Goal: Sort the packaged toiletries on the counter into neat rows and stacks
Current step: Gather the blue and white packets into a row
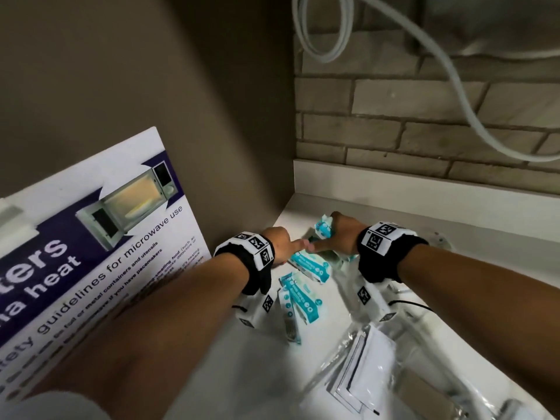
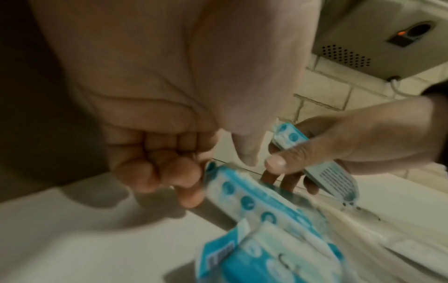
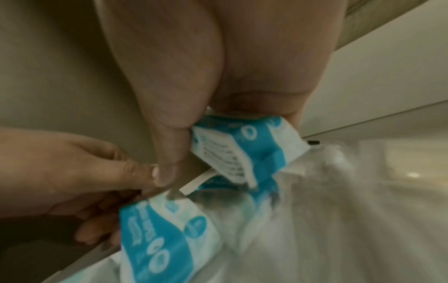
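Several teal-and-white toiletry packets lie in the back left corner of the white counter [image 1: 454,225]. My right hand [image 1: 342,234] grips one packet [image 1: 323,227] between thumb and fingers, lifted off the counter; the right wrist view shows its printed back [image 3: 232,153]. My left hand [image 1: 281,241] is just left of it, thumb tips almost touching. Its fingers [image 2: 169,172] are curled, and their tips touch the end of a packet lying flat [image 2: 242,195], while the thumb stays off it. Other loose packets [image 1: 300,301] lie nearer to me.
A microwave safety poster [image 1: 91,253] leans against the brown side panel on the left. Clear plastic bags with white items [image 1: 363,368] fill the near right counter. A brick wall and a white cable [image 1: 454,86] are behind. A grey wall unit [image 2: 387,38] hangs above.
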The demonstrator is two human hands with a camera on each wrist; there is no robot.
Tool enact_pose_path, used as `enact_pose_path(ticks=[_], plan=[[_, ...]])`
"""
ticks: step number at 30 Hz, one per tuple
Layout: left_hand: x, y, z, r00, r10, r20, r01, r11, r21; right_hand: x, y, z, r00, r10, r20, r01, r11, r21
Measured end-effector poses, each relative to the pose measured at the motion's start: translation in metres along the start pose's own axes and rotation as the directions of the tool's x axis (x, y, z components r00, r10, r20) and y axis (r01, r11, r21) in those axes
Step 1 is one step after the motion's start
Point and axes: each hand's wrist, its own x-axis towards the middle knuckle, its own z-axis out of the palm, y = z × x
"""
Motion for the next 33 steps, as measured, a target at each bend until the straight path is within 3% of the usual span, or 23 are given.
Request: enact_pose_path(ticks=[2,5,8,10,14,19,24,29,33], plan=[[0.000,-0.001,-0.001,0.995,0.080,-0.065,-0.070,0.987,0.147,0.001,-0.001,0.000,1.000,-0.008,-0.001,0.008,1.000,0.018],[-0.002,-0.002,0.000,0.940,0.307,-0.147,-0.302,0.952,0.059,0.002,0.002,-0.008,0.993,-0.026,-0.116,0.038,0.994,0.103],[-0.006,0.004,0.003,0.901,0.433,0.025,-0.433,0.894,0.111,0.002,0.010,-0.023,0.974,0.006,-0.224,0.048,0.971,0.233],[-0.007,0.008,0.004,0.902,0.422,0.095,-0.432,0.884,0.176,-0.001,0.015,-0.032,0.971,0.031,-0.237,0.030,0.968,0.248],[-0.011,0.014,-0.001,0.904,0.425,0.034,-0.424,0.889,0.170,-0.007,0.024,-0.036,0.983,0.025,-0.184,0.002,0.989,0.149],[-0.011,0.009,-0.006,0.923,0.381,0.051,-0.384,0.909,0.162,-0.005,0.025,-0.018,0.989,-0.068,-0.133,0.075,0.996,0.050],[-0.007,0.017,-0.004,0.926,0.375,-0.035,-0.366,0.919,0.147,0.010,0.016,-0.004,0.986,-0.104,-0.129,0.109,0.993,0.037],[-0.006,0.026,-0.002,0.940,0.323,0.113,-0.338,0.927,0.161,0.021,0.015,-0.003,0.996,-0.061,-0.069,0.065,0.996,0.062],[-0.001,0.026,-0.011,0.956,0.261,0.136,-0.292,0.902,0.319,0.025,0.018,-0.001,0.995,-0.093,-0.047,0.098,0.990,0.104]])
